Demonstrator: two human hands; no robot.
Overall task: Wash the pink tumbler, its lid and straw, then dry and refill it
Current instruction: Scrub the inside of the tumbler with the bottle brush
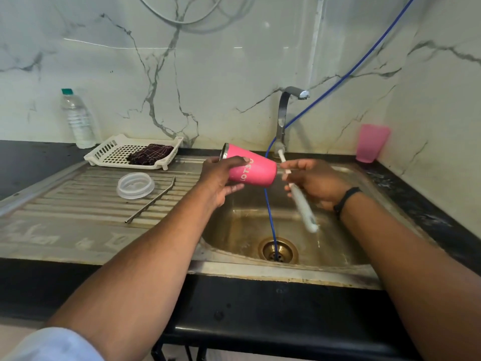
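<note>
1. The pink steel-rimmed tapered tumbler (251, 169) is held on its side above the steel sink basin (346, 246), near the basin's back left corner, mouth turned left, base toward the right.
2. The left hand (221, 178) is wrapped round the tumbler's mid-body, fingers (235, 161) curled over the top, thumb side underneath.
3. The right hand (316, 182) is closed on a white long-handled bottle brush (302, 201), handle hanging down over the basin, brush end up near the tumbler's base.
4. Handling, judged: rigid, fairly light, not fragile; the smooth coat is likely slippery when wet, so a full wrap at mid-body is safest.
5. Look: matte pink coat, white lettering partly hidden by the fingers, bare metal rim.
6. A clear round plastic lid (135, 185) and a bent metal straw (152, 201) lie on the ribbed drainboard left of the basin, apparently unwashed.
7. No water is seen running from the grey tap (283, 113).
</note>
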